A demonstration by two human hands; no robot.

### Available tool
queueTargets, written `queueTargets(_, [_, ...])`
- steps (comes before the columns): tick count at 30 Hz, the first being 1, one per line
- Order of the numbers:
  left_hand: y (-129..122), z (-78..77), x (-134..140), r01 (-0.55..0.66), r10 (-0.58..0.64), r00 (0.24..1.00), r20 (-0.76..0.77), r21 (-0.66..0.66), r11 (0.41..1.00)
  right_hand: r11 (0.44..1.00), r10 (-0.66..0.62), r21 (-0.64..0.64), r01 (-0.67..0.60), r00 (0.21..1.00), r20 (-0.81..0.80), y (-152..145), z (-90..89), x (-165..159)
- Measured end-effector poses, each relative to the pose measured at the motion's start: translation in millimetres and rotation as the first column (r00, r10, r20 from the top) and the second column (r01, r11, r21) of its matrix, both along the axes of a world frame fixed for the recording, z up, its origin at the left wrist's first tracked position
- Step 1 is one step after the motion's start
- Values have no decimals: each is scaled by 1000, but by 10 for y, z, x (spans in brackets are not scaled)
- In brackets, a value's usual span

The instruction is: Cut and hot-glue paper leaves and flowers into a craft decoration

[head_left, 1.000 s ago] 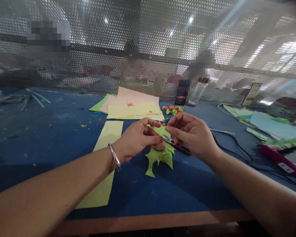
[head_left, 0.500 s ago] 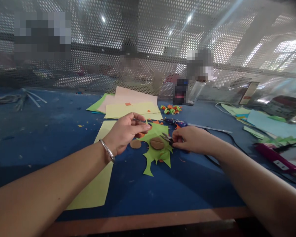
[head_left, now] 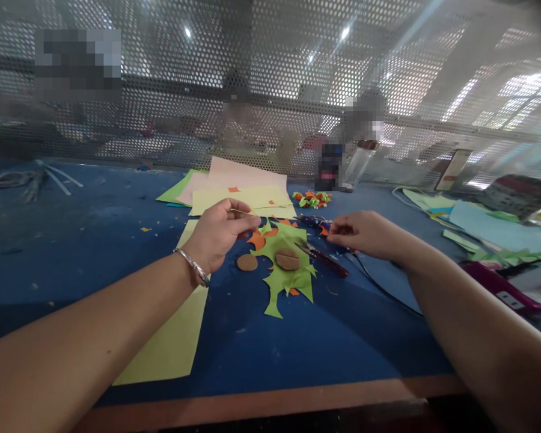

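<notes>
My left hand is closed in a pinch on a thin pale strip, raised above the paper scraps. My right hand has curled fingers at the rear of a blue glue gun, whose handle is mostly hidden. Just below it lies a pointed metal tool with dark red handles; whether pliers or scissors I cannot tell. Its tips rest over a cut green paper sheet. A brown disc with a raised line lies on that sheet, and a plain brown disc sits left of it.
Yellow paper lies under my left forearm, with stacked pale sheets behind. Small orange and green pieces form a pile. A black cable runs right towards a magenta power strip. Perforated metal panel stands behind.
My right hand has let go of the red-handled tool and moved up and right to the glue gun. My left hand has shifted slightly left and up with the strip.
</notes>
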State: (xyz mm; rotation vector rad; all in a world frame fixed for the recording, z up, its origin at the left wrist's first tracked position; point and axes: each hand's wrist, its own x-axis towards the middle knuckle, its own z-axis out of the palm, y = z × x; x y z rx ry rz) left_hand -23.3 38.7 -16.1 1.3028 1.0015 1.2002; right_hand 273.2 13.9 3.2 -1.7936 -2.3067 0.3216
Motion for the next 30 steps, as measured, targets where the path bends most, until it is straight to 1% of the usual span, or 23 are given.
queueTargets(1, [-9, -4, 6, 7, -7, 1000, 0, 7, 1000, 997, 58, -54, -60, 998, -31, -27, 2, -51])
queueTargets(3, [-27, -9, 17, 14, -14, 1000, -2, 16, 1000, 981, 149, -127, -150, 989, -19, -88, 3, -165])
queueTargets(5, [-39, -11, 26, 18, -18, 1000, -7, 18, 1000, 962, 193, -202, -186, 981, 15, -136, -9, -262])
queueTargets(7, [-45, -10, 33, 28, -27, 999, -19, 20, 999, 966, 187, -199, -166, 978, 89, -158, -33, -318])
queueTargets(9, [-54, -4, 41, 41, -40, 999, -33, 23, 999, 978, 164, -156, -139, 974, 160, -159, -61, -338])
queueTargets(12, [-97, 8, 58, 84, -83, 996, -44, 21, 996, 985, 141, -125, -117, 969, 205, -152, -95, -355])
queueTargets(15, [-171, 7, 83, 218, -218, 970, -108, -14, 976, 992, 103, -101, -79, 960, 262, -159, -119, -403])
queueTargets(19, [-236, -34, 119, 441, -450, 867, -217, -90, 893, 1000, 14, -7, -12, 943, 332, -189, -117, -466])
queueTargets(21, [-232, -66, 129, 504, -512, 824, -244, -98, 858, 999, -30, 24, 24, 946, 322, -202, -87, -459])
queueTargets(23, [-212, -97, 130, 516, -523, 810, -266, -101, 851, 998, -53, 27, 48, 961, 273, -207, -44, -422])
queueTargets(24, [-201, -110, 127, 513, -519, 809, -274, -101, 852, 999, -43, 16, 41, 973, 225, -205, -21, -396])
queueTargets(27, [-184, -133, 120, 516, -524, 805, -279, -109, 850, 997, 53, -54, -54, 998, -17, -190, 37, -311])
queueTargets(29, [-189, -135, 119, 523, -534, 800, -271, -121, 844, 985, 105, -117, -130, 975, -198, -182, 68, -261])
queueTargets(30, [-195, -132, 120, 520, -532, 804, -268, -118, 846, 978, 106, -145, -151, 955, -275, -183, 83, -240])
